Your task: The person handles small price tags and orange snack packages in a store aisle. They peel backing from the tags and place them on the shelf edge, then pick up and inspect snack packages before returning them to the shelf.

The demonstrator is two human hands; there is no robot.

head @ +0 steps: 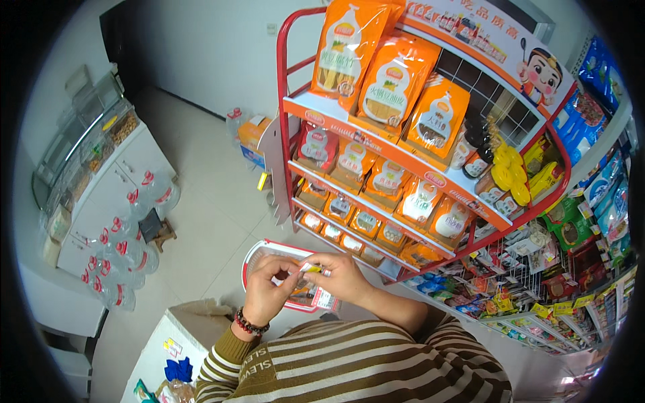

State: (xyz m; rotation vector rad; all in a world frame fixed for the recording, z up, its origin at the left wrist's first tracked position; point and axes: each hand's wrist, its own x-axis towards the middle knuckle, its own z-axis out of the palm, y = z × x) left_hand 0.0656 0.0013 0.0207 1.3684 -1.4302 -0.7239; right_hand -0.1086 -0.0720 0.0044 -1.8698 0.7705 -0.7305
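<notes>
A small yellow-and-white price tag (312,268) is between my two hands, in front of my belly. My right hand (345,279) pinches it with thumb and forefinger. At the tag's left end, the thumb and fingertips of my left hand (268,292) press together; this wrist wears a beaded bracelet (250,325). Under both hands stands a shopping basket (247,263) with a red-and-white rim, partly hidden by them. Packaged goods show inside it. A clear packet with a barcode label (325,300) appears at its right side; what supports it cannot be made out.
Ahead to the right stands a red-framed display rack (283,55) of orange food packets (390,83). Shelves of bagged goods (569,221) continue rightward. Several large water bottles (136,254) and a small stool (156,229) occupy the left floor. A white box (161,332) is close at my left.
</notes>
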